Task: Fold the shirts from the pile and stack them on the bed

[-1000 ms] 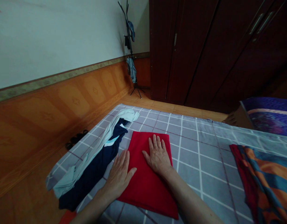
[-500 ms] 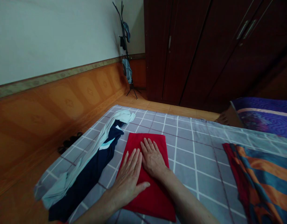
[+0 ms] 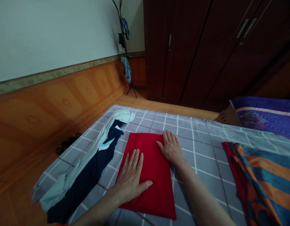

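Checked bedding [image 3: 203, 150] bore rumpled navy clothing [image 3: 90, 177] and striped fabric [image 3: 272, 171], flanking a smooth rectangular red cloth [image 3: 156, 172]; left hand [image 3: 130, 180] lay spread there, right hand [image 3: 172, 149] outstretched at its edge.

The cloth [image 3: 156, 180] is solid red, folded into a flat rectangle, longer than wide. Its top looks smooth, its edges nearly straight, its corners distinct. It lies flat on the bed [image 3: 205, 157], long sides running away from the person, the near short edge slanting slightly in view.
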Action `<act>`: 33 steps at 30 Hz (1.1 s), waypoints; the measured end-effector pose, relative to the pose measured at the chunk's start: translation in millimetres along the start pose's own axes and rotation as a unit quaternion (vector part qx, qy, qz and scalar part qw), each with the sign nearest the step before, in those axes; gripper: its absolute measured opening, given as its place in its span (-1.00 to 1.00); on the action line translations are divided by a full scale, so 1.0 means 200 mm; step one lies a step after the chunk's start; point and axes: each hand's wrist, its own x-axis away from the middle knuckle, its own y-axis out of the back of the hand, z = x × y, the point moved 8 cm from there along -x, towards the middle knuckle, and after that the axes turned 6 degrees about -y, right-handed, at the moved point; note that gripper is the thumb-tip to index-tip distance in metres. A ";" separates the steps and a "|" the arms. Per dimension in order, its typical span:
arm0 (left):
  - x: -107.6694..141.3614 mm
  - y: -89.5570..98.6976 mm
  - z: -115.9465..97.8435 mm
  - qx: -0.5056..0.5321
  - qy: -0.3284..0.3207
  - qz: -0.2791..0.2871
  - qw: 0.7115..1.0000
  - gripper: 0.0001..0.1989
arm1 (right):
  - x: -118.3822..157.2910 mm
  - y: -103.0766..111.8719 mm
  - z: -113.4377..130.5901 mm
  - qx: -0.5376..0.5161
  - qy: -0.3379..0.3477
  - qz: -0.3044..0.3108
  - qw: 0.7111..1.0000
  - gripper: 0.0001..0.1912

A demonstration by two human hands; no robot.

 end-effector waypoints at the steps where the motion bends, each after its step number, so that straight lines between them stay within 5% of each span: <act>1: 0.01 0.02 -0.03 0.008 -0.010 -0.001 1.000 -0.04 | 0.00 0.01 -0.02 0.002 -0.023 -0.009 1.000 -0.29; 4: 0.05 0.06 -0.17 0.036 -0.082 0.003 0.996 -0.10 | 0.04 0.06 0.04 -0.015 -0.010 -0.035 0.999 -0.29; 9: 0.15 0.01 -0.39 0.053 -0.209 0.029 0.976 -0.16 | 0.13 0.04 0.27 -0.060 0.133 -0.005 0.989 -0.32; 15: 0.31 -0.11 -0.42 -0.084 -0.283 -0.101 0.950 -0.45 | 0.05 0.00 0.06 -0.086 0.017 -0.008 0.996 -0.37; 18: 0.41 -0.11 -0.42 -0.052 -0.325 -0.136 0.934 -0.55 | 0.01 0.03 -0.02 -0.104 -0.026 -0.022 0.994 -0.40; 22: 0.37 0.09 -0.24 0.098 -0.237 -0.095 0.962 -0.48 | 0.04 0.12 -0.07 -0.153 -0.055 -0.018 0.987 -0.43; 27: 0.08 0.35 0.18 0.221 -0.025 -0.108 0.969 -0.58 | 0.29 0.19 -0.17 -0.290 -0.096 0.054 0.951 -0.42; 33: -0.40 0.30 0.50 0.191 0.017 -0.080 0.978 -0.54 | 0.79 0.05 -0.21 -0.469 -0.192 0.192 0.840 -0.34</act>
